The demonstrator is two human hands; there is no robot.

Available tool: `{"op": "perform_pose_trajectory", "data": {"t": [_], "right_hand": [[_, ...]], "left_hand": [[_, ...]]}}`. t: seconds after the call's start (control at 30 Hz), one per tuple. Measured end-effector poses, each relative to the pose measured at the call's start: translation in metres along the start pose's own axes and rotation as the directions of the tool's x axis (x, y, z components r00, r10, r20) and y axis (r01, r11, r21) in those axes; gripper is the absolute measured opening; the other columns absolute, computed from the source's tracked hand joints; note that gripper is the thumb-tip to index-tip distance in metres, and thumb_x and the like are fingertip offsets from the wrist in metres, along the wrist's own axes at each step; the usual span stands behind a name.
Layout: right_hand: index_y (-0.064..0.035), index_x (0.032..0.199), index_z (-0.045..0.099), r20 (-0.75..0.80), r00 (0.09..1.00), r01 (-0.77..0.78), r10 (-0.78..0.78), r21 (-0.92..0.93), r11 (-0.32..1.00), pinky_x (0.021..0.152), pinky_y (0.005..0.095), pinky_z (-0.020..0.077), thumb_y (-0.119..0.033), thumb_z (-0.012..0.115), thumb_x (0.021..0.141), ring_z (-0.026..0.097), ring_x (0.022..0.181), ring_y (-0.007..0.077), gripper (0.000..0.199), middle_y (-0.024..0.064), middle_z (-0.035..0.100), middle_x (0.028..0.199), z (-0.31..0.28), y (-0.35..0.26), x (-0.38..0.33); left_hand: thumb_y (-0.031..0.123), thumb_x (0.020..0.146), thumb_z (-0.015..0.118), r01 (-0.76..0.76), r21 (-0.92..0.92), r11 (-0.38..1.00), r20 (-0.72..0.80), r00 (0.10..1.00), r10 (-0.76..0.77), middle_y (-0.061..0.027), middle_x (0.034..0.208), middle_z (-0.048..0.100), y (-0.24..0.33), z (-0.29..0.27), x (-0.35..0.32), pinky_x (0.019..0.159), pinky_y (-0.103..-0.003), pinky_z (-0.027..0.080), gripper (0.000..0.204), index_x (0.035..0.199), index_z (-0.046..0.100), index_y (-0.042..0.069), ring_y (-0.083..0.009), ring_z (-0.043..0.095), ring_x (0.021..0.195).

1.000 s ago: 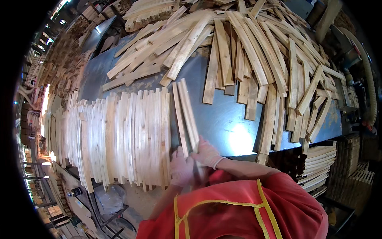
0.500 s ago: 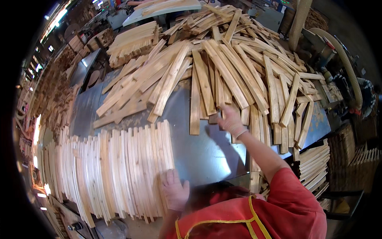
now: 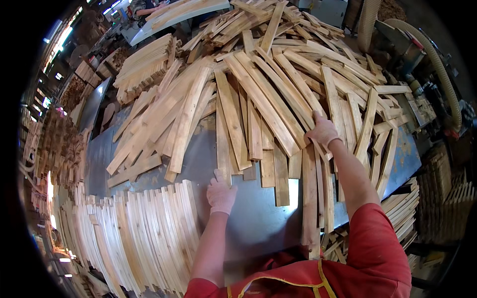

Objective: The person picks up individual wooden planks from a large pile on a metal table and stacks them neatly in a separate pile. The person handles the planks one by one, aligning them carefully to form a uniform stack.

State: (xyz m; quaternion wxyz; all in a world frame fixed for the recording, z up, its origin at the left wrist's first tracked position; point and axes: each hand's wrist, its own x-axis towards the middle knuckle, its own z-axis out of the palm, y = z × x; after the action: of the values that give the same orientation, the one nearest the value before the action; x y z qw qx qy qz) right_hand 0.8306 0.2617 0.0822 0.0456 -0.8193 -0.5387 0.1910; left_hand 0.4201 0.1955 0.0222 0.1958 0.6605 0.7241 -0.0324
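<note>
A large loose heap of wooden planks (image 3: 263, 107) spreads over the metal table (image 3: 251, 218), many ends pointing toward me. My right hand (image 3: 325, 131), in a pale glove, grips the near part of a plank (image 3: 314, 105) on the right of the heap, thumb on one side and fingers on the other. My left hand (image 3: 220, 193), also gloved, reaches over the table with fingers stretched out, its fingertips at the lower end of another plank (image 3: 223, 149). Left of that hand stands a tight row of narrow wooden strips (image 3: 144, 228), set side by side.
A neat plank stack (image 3: 144, 67) sits behind the heap at the left. Ribbed hoses (image 3: 368, 27) and machinery stand at the far right. More stacked strips (image 3: 402, 208) lie beyond the table's right edge. Another person's arm (image 3: 146, 11) shows at the far back.
My left hand has left the end of the strip row and moved forward to the heap. My right hand has shifted right and forward and taken hold of a plank. The view has shifted.
</note>
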Motion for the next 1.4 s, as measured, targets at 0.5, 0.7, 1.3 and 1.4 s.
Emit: {"op": "perform_pose_trajectory", "data": {"t": [0.5,0.7,1.3,1.4], "right_hand": [[-0.0022,0.134,0.064,0.184,0.971,-0.082,-0.153,0.857,0.508,0.072,0.0337,0.0575,-0.019,0.075,0.090,0.067,0.083,0.0193,0.049,0.0072,0.072,0.099,0.091,-0.039,-0.212],[-0.0015,0.133,0.062,0.502,0.811,0.083,-0.301,0.410,0.908,0.085,0.0473,0.0600,-0.043,0.072,0.090,0.074,0.098,0.0423,0.061,0.0289,0.075,0.105,0.205,-0.139,-0.375],[-0.0045,0.147,0.041,-0.192,0.962,0.196,-0.196,-0.020,0.980,0.095,0.0483,0.0565,-0.034,0.082,0.084,0.064,0.122,0.0400,0.081,0.0213,0.056,0.143,0.161,-0.245,-0.094],[-0.0087,0.157,0.036,-0.194,0.969,0.114,-0.155,-0.211,0.971,0.094,0.0439,0.0567,-0.032,0.084,0.081,0.064,0.122,0.0366,0.092,0.0182,0.051,0.150,0.172,-0.266,-0.101]], "left_hand": [[0.005,0.092,0.070,0.230,-0.958,0.169,0.274,0.906,0.323,-0.0082,0.132,0.062,-0.111,0.025,-0.224,0.101,-0.036,0.052,0.082,0.165,0.034,0.006,-0.0197,0.062,0.114],[0.018,0.094,0.067,-0.097,-0.778,0.620,0.074,0.967,0.244,-0.0177,0.145,0.060,-0.162,0.041,-0.281,0.110,-0.042,0.047,0.059,0.149,0.053,0.001,-0.0326,0.060,0.128],[0.043,0.077,0.079,-0.230,0.100,0.968,-0.404,0.880,0.251,-0.0155,0.146,0.052,-0.178,0.030,-0.202,0.118,-0.060,0.033,0.082,0.143,0.055,0.003,-0.0392,0.043,0.142],[0.044,0.078,0.078,-0.204,0.150,0.967,-0.416,0.875,0.249,-0.0154,0.145,0.053,-0.182,0.036,-0.202,0.117,-0.060,0.035,0.079,0.143,0.055,0.004,-0.0399,0.044,0.141]]}}
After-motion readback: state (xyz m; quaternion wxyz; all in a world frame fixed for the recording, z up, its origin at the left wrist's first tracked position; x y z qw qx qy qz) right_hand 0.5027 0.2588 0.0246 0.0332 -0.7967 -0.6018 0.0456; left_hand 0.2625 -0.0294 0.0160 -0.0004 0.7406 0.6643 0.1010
